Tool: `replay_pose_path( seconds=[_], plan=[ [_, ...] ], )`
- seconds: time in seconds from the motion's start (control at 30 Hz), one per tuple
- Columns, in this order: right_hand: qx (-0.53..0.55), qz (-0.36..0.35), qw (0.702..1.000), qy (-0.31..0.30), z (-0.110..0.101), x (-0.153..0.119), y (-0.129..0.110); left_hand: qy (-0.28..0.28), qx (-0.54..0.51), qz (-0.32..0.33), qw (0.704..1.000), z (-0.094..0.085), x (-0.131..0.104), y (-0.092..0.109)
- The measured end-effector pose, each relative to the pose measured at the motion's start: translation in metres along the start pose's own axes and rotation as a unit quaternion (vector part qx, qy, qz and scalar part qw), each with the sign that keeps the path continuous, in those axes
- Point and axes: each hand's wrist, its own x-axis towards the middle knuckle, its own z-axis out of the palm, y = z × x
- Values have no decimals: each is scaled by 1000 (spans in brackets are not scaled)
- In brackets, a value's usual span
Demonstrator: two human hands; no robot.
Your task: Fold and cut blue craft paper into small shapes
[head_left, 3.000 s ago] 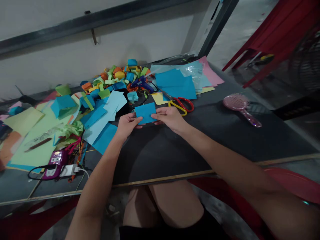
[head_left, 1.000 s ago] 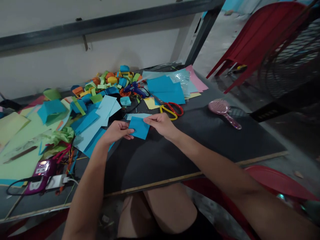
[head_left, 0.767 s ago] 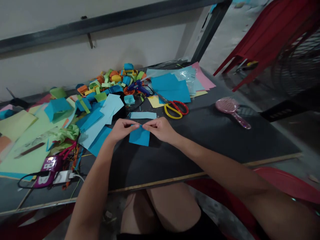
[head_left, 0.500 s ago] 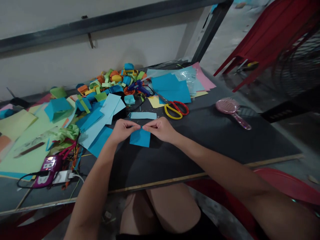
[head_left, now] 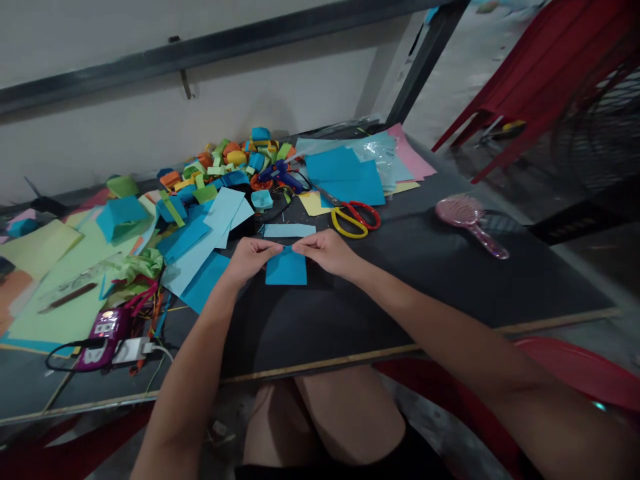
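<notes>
A small blue paper square [head_left: 287, 268] is held by its far edge between both hands, above the dark table. My left hand [head_left: 253, 257] pinches its upper left corner between thumb and fingers. At the upper right corner my right hand [head_left: 323, 251] grips it the same way. Just beyond the fingers lies a pale blue paper strip [head_left: 289, 231]. Scissors with one yellow and one red handle [head_left: 356, 220] rest to the right of the strip.
Small folded paper pieces [head_left: 233, 160] are heaped at the back, beside a blue glue gun [head_left: 281, 175]. Coloured sheets [head_left: 345, 175] lie behind the scissors. A pink hairbrush [head_left: 463, 212] is on the right, a purple device [head_left: 105, 337] at the left front.
The two hands have moved slightly apart along the paper's far edge. The blue square now hangs straighter, less tilted. The whole view has shifted slightly.
</notes>
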Motion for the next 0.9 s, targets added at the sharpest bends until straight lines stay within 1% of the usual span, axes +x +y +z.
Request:
replay_pose_path(
  seconds=[0.07,0.13,0.27,0.33,0.5,0.63,0.7,0.77,0.8,0.83,0.9],
  plan=[
    [26,25,999,6,-1,2,2,6,7,21,1000,2,1,-2],
    [59,52,997,21,-2,4,3,-1,5,36,999,3,2,-2],
    [101,72,987,101,-5,8,6,-45,-13,2,999,4,3,-2],
    [108,76,983,126,-7,10,7,-48,-21,-9,999,5,4,-3],
    [119,92,980,131,-7,12,8,-15,-8,5,1000,5,6,-6],
    [111,90,982,126,-8,11,7,16,-21,20,999,6,9,-10],
    [104,73,983,129,-8,11,7,55,-31,33,997,9,11,-13],
    [91,43,987,124,-8,9,7,114,-33,61,991,13,13,-16],
    [81,27,989,118,-7,9,7,134,-29,81,987,15,13,-17],
    [68,12,992,110,-7,8,7,141,-19,102,985,16,14,-18],
    [37,-6,994,99,-6,7,8,126,14,141,982,19,14,-19]
  ],
)
